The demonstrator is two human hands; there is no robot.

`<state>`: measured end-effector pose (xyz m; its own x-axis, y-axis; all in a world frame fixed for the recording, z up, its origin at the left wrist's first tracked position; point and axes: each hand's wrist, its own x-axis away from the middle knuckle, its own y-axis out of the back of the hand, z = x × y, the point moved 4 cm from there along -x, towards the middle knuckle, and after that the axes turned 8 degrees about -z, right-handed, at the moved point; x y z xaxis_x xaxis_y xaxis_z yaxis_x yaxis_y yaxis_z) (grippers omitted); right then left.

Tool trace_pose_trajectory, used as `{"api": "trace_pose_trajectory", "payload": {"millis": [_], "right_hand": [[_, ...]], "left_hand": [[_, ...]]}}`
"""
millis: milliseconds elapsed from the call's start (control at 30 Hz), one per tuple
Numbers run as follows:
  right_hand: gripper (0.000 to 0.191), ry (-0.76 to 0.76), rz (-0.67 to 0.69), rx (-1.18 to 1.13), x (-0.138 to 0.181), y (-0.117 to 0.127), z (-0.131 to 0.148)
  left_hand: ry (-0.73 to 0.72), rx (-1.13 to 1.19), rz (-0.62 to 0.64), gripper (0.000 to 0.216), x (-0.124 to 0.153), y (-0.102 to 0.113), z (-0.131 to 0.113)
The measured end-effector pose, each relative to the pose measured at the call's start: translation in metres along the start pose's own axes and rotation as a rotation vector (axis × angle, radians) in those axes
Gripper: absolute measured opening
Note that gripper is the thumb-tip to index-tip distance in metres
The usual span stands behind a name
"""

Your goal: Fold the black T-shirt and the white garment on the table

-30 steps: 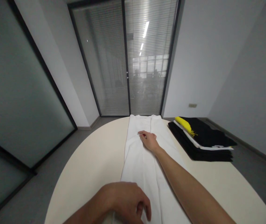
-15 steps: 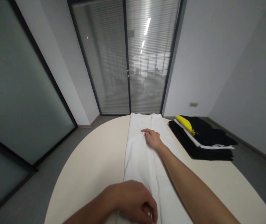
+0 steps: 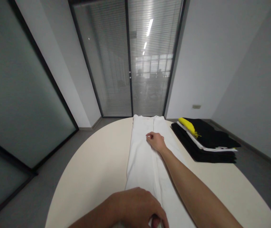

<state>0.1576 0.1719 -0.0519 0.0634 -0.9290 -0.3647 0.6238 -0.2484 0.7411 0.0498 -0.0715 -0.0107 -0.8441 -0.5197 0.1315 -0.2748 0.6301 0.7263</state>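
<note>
A long white garment [image 3: 141,158] lies folded lengthwise down the middle of a round cream table [image 3: 94,164], reaching to the far edge. My right hand [image 3: 156,141] rests on its far half near the centre seam, fingers curled together against the cloth. My left hand [image 3: 137,207] is at the near end of the garment, fingers closed and pinching the white fabric at the bottom of the view.
A stack of folded black clothes [image 3: 206,142] with a white layer and a yellow item [image 3: 186,125] on top sits at the table's right far side. Glass doors with blinds [image 3: 130,60] stand beyond the table. Frosted glass panels line the left wall.
My right hand slid a little to the right and farther along the garment, its fingers curling in. My left hand moved right and nearer, closing on the near end.
</note>
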Motion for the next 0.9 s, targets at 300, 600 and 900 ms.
{"api": "trace_pose_trajectory", "payload": {"millis": [300, 600, 900], "right_hand": [[0.019, 0.192, -0.052, 0.239, 0.007, 0.021, 0.034], [0.019, 0.884, 0.745, -0.217, 0.109, 0.048, 0.144], [0.017, 1.265, 0.625, -0.186, 0.212, 0.035, 0.151]], "left_hand": [[0.495, -0.386, -0.960, 0.030, 0.045, 0.076, 0.098], [0.364, -0.394, -0.904, 0.030, 0.044, 0.070, 0.146], [0.352, -0.399, -0.979, 0.027, 0.042, 0.069, 0.145]]}}
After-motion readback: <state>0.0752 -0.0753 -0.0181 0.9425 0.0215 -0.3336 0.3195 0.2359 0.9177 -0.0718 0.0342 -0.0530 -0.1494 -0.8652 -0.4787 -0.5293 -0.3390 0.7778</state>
